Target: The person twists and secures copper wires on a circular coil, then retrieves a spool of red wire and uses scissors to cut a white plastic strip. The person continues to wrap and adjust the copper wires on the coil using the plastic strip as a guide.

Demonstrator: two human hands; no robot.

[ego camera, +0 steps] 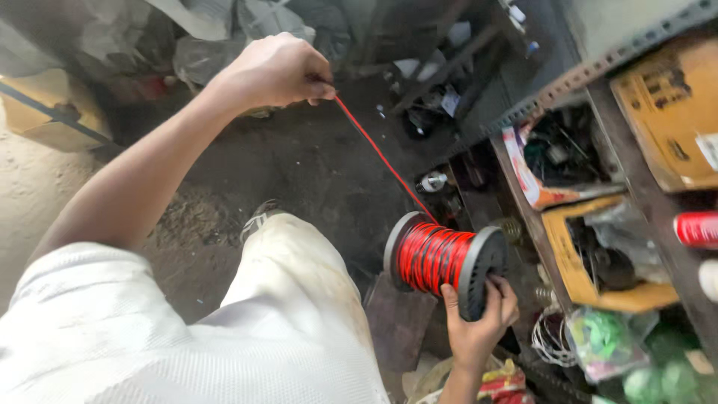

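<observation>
I'm watching from the head cam; the right hand (479,322) is gripping the spool (445,258) by its near black flange (479,273), fingers curled round the rim, thumb on the outer face; the spool is hanging in the air, low centre-right, axis roughly sideways, just left of the metal shelving (598,67). The left hand (273,71) is clenched at the top of frame, arm stretched out, pinching the red wire (378,153) btwn thumb and fingers; the wire is running taut in a straight line down-right from that hand to the winding.

Handling, as I'm judging it: the spool is looking well filled w/ red insulated wire, so prob fairly heavy for a one-hand hold at the rim; the plastic flange is stiff and ribbed, giving decent purchase; holding by one flange only is letting the reel tip, so a grip thru the centre bore or on both flanges would be steadier. The wire itself is thin, flexible, smooth-jacketed, likely slipping under a light pinch; a firm pinch or a wrap round the fingers seems the better hold.

Around: white trousers (292,299) below; dark dirt floor (299,164); cardboard boxes (591,258) of parts on the shelves; a red can (697,228) at far right; green bagged items (636,359) bottom right.
</observation>
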